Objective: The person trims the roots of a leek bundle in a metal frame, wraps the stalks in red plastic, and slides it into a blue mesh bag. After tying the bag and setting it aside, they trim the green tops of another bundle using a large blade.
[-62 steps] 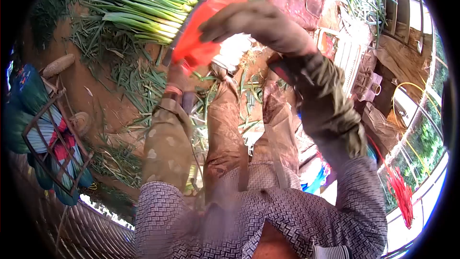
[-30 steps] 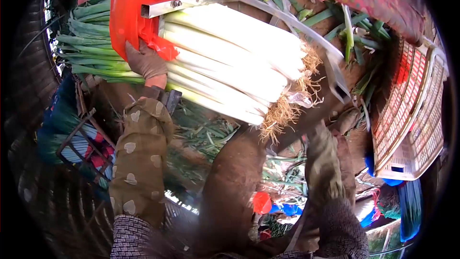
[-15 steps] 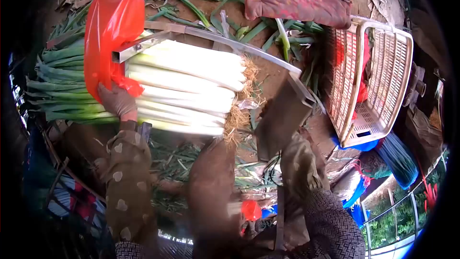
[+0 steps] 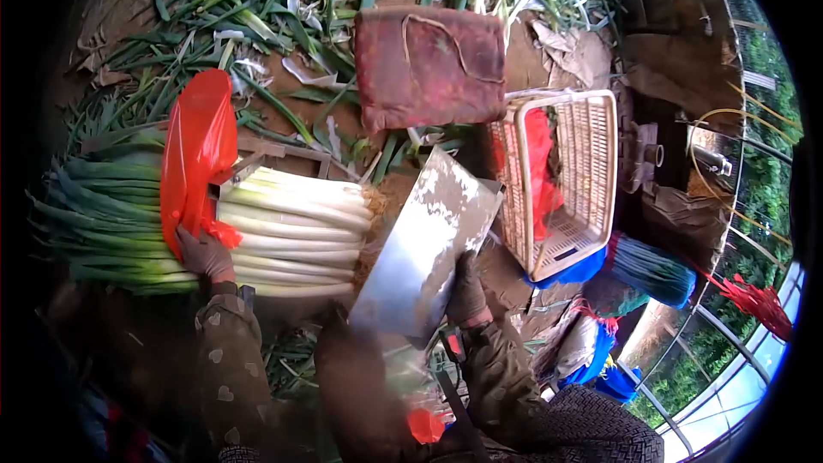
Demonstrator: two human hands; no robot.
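A bundle of long green onions lies sideways in a metal frame, white stalks and roots to the right, green leaves to the left. A red plastic sheet drapes across the bundle's middle. My gloved left hand is closed on the sheet's lower end, against the near side of the onions. My gloved right hand grips the right edge of a broad metal plate with worn white patches. The plate stands tilted close to the root ends. Some right-hand fingers are hidden behind it.
Behind the plate sits a cushion-like maroon block. A white plastic crate with red plastic inside stands on the right. Loose onion leaves litter the ground at the back. A blue-wrapped onion bundle lies beyond the crate.
The plate, dark and seen at an angle before, now shows its bright broad face beside the roots. My right hand has come into sight on it. The view has shifted; my left hand stays on the red plastic.
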